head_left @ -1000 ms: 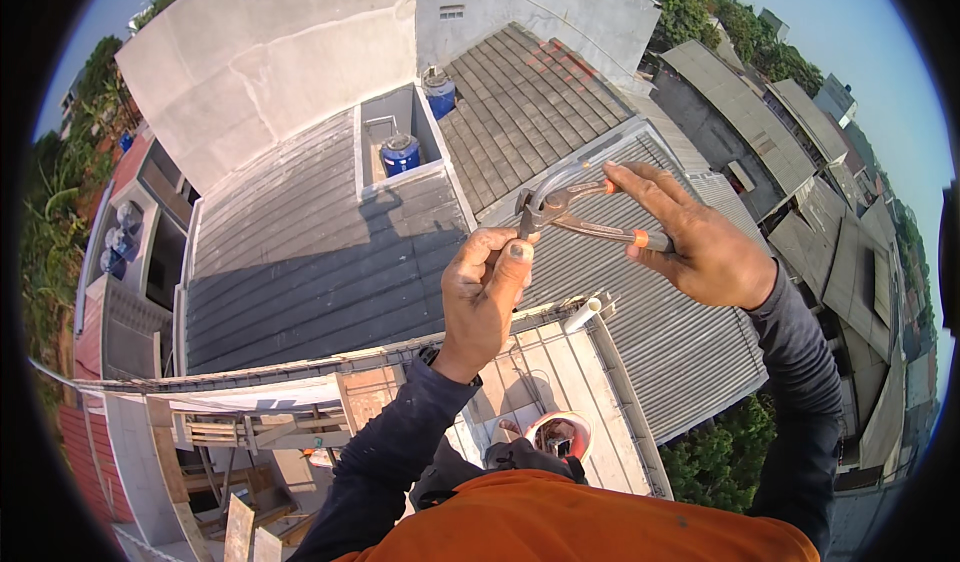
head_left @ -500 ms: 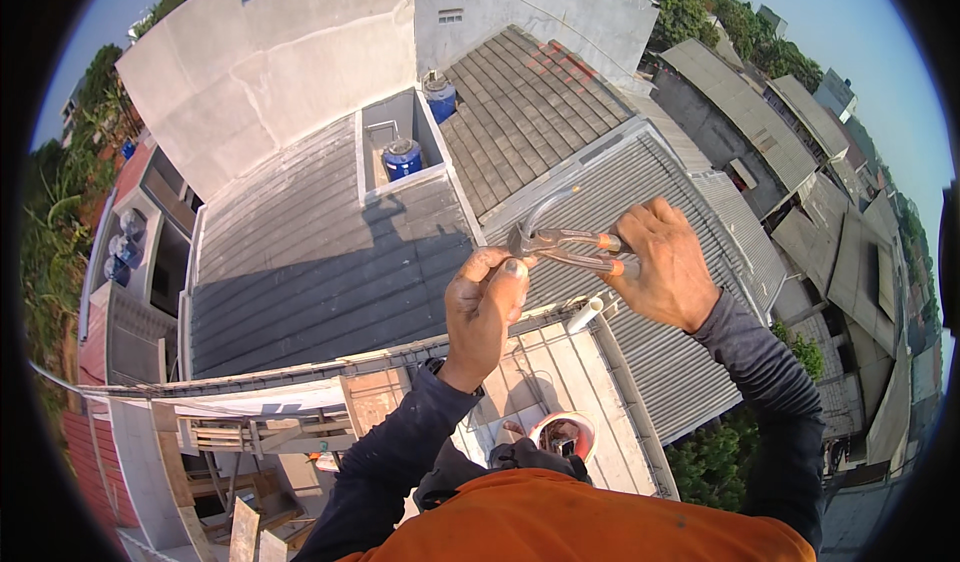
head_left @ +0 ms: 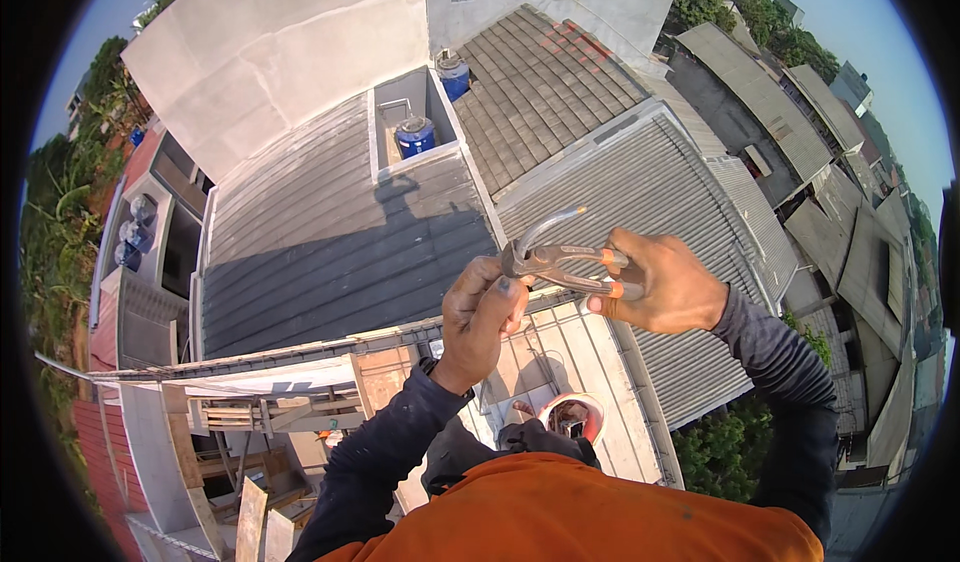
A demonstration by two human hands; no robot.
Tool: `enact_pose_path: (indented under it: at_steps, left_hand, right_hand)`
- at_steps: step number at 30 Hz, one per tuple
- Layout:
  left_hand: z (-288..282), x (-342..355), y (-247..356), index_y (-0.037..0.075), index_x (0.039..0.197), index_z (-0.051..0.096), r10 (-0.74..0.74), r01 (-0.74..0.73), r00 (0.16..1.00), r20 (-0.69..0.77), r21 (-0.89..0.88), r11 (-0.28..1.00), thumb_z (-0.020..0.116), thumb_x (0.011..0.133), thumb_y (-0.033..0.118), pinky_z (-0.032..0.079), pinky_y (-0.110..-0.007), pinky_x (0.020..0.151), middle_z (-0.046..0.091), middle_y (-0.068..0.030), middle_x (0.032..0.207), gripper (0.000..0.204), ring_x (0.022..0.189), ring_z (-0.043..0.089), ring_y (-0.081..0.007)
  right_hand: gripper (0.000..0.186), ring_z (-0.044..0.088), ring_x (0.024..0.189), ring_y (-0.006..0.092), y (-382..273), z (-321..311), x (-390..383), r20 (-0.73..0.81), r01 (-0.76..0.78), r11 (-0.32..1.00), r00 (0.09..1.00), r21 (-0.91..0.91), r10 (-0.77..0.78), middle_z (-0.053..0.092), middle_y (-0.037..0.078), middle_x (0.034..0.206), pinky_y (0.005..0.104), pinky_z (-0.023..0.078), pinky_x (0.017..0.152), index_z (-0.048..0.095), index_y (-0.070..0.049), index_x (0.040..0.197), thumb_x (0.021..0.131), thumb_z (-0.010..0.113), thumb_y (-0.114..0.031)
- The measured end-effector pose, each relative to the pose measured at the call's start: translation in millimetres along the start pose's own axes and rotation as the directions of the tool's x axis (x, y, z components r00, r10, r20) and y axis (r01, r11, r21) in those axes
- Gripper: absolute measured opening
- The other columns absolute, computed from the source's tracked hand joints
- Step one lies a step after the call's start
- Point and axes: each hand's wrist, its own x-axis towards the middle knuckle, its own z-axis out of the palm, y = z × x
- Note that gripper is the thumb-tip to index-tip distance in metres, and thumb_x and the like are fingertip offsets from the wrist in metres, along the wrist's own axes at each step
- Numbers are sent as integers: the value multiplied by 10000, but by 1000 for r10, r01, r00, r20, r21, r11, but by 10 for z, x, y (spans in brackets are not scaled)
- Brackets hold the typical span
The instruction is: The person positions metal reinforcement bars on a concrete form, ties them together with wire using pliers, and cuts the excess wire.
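Note:
My right hand [head_left: 668,284] is wrapped around the orange-gripped handles of a pair of pincers [head_left: 562,260]. The handles stand apart, and the metal head points left toward my left hand [head_left: 482,312]. That hand is closed, thumb against fingers, right at the jaws. A curved grey cable-like piece [head_left: 543,225] arcs up and right from the jaws, ending in a copper-coloured tip. My left fingers appear to pinch its lower end, though they hide that part and the jaws' bite. Both hands are raised in front of my chest.
Below me, a bucket [head_left: 600,419] with dark contents stands by my foot on a pale deck [head_left: 600,362]. Steel bars [head_left: 300,354] run along the roof edge, with a drop beyond. Lower roofs [head_left: 330,272] hold blue water tanks [head_left: 414,142]. Loose boards [head_left: 250,517] lie lower left.
The pincers' handles have spread farther apart in my right hand. Both hands sit slightly lower in view, and the background has shifted a little to the right.

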Motion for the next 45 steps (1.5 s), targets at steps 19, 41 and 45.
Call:
enact_pose_path:
  at_steps: [19, 41, 45]
  left_hand:
    - [-102, 77, -57, 48, 1044, 541, 237, -225, 970, -52, 171, 959, 450, 1098, 271, 317, -237, 504, 462, 14, 676, 247, 568, 373, -43]
    - [-16, 164, -142, 34, 1020, 550, 182, -170, 981, -72, 144, 975, 467, 1062, 264, 325, -245, 492, 456, 13, 634, 248, 537, 380, -53]
    - [-18, 179, -66, 36, 1056, 538, 63, -61, 997, -48, 38, 997, 508, 1033, 292, 320, -256, 503, 448, 11, 639, 259, 554, 369, -55]
  right_hand:
    - [454, 629, 493, 329, -231, -116, 214, 10, 0, 988, 1000, -157, 2, 584, 120, 575, 422, 482, 504, 589, -24, 968, 811, 859, -353]
    - [523, 661, 519, 297, -122, 133, 75, -64, -101, 992, 993, -79, 96, 595, 87, 586, 411, 511, 510, 566, -45, 972, 807, 876, -432]
    - [512, 670, 527, 291, -85, 203, 74, -92, -96, 995, 992, -40, 92, 623, 95, 621, 406, 518, 516, 570, -44, 983, 800, 885, -405]
